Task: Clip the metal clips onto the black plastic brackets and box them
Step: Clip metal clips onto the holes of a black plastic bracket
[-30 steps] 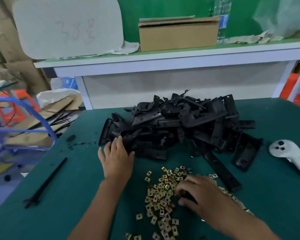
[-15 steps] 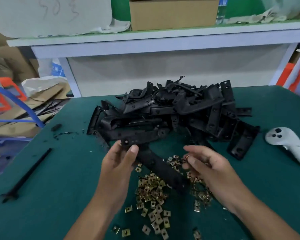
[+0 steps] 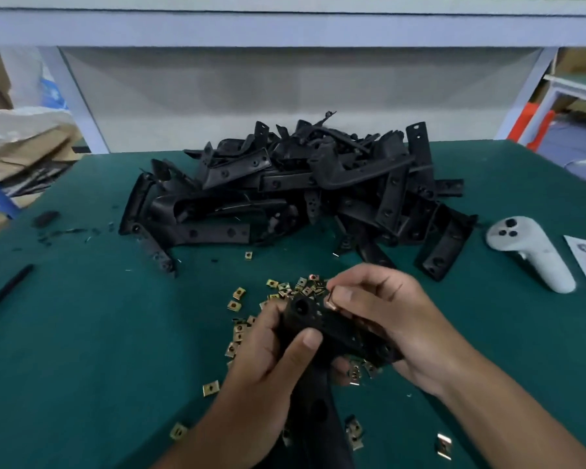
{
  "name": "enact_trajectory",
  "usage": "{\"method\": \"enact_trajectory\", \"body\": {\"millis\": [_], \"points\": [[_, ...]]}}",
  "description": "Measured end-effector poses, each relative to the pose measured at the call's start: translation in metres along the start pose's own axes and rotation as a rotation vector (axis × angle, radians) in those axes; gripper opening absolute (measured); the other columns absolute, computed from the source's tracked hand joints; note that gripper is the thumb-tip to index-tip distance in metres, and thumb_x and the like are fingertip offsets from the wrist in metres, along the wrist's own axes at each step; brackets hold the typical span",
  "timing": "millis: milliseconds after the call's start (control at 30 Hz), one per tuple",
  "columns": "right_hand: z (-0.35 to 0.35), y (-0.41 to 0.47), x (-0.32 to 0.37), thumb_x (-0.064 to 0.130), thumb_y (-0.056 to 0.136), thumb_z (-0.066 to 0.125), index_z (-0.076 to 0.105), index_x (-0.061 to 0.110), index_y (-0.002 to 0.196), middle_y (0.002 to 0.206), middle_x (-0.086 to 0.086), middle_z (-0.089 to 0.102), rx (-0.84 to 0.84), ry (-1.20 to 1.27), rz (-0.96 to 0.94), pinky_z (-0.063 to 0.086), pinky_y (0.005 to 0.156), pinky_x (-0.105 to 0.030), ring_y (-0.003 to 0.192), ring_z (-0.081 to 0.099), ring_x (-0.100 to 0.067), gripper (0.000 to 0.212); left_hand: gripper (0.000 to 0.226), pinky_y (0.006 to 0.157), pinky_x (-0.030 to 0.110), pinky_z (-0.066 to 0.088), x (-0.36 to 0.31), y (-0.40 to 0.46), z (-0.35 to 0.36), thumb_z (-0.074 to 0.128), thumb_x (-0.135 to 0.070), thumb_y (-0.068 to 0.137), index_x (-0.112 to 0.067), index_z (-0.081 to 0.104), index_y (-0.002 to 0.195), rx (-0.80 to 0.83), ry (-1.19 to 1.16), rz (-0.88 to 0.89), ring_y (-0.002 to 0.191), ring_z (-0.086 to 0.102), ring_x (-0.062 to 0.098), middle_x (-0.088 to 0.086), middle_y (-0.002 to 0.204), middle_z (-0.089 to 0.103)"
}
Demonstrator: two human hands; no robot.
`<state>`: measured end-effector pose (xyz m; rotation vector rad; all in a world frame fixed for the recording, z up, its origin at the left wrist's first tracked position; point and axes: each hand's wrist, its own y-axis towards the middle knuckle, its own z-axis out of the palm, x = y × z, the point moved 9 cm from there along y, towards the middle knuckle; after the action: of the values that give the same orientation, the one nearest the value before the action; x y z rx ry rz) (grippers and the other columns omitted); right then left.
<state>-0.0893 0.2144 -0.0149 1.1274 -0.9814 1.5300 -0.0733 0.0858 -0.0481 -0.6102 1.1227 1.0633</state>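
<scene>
The left hand holds a black bracket tight, just above the green table. The right hand pinches a small metal clip at the bracket's edge. More clips lie under the hands. A big bracket pile sits behind.

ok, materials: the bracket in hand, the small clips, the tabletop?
Bracket: matte black, moulded-looking, likely plastic. Clips: thin folded pieces with a yellowish metallic glint, probably plated sheet metal. Tabletop: flat dull green, no glare, maybe a mat or felt-like cover; unclear.
</scene>
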Motion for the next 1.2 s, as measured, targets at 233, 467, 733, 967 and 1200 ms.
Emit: {"method": "enact_trajectory", "body": {"millis": [233,467,733,967,1200], "points": [[-0.002,0.000,0.004,0.027,0.075,0.086,0.080,0.018,0.083,0.079,-0.002,0.073,-0.016,-0.072,-0.042,0.056,0.061,-0.021,0.069,0.071,-0.013,0.014,0.026,0.075,0.033,0.059,0.000,-0.002,0.001,0.073,-0.049,0.090,-0.026,0.064,0.100,0.034,0.037,0.039,0.082,0.073,0.024,0.013,0.089,0.074],[0.006,-0.002,0.001,0.025,0.079,0.083,0.078,0.011,0.086,0.082,-0.010,0.074,0.016,-0.027,-0.008,0.057,0.051,-0.033,0.061,0.069,-0.027,0.016,0.018,0.076,0.036,0.059,0.000,-0.001,0.001,0.067,-0.046,0.095,-0.030,0.064,0.104,0.060,0.069,0.045,0.082,0.072,0.023,0.012,0.090,0.074],[0.006,-0.002,-0.003,0.022,0.076,0.078,0.077,0.010,0.082,0.085,-0.007,0.075,-0.021,0.039,0.015,0.058,0.047,-0.036,0.056,0.067,-0.030,0.014,0.024,0.074,0.034,0.060,-0.003,-0.001,0.003,0.072,-0.050,0.090,-0.029,0.063,0.098,0.064,0.044,0.042,0.078,0.072,0.022,0.012,0.086,0.074],[0.007,-0.003,0.001,0.023,0.079,0.078,0.075,0.002,0.089,0.086,-0.019,0.073,0.033,-0.029,-0.028,0.058,0.048,-0.038,0.059,0.068,-0.033,0.023,0.023,0.071,0.041,0.059,-0.002,-0.001,0.006,0.068,-0.047,0.093,-0.028,0.063,0.106,0.087,0.050,0.022,0.079,0.070,0.023,0.009,0.090,0.073],[0.004,-0.002,-0.004,0.042,0.089,0.069,0.079,0.015,0.105,0.114,-0.009,0.074,0.093,-0.161,-0.052,0.056,0.082,-0.039,0.084,0.071,-0.016,0.034,0.017,0.062,0.027,0.055,-0.009,0.000,-0.002,0.061,-0.036,0.095,-0.020,0.060,0.100,-0.023,0.071,0.070,0.065,0.067,0.024,0.013,0.083,0.072]]}}
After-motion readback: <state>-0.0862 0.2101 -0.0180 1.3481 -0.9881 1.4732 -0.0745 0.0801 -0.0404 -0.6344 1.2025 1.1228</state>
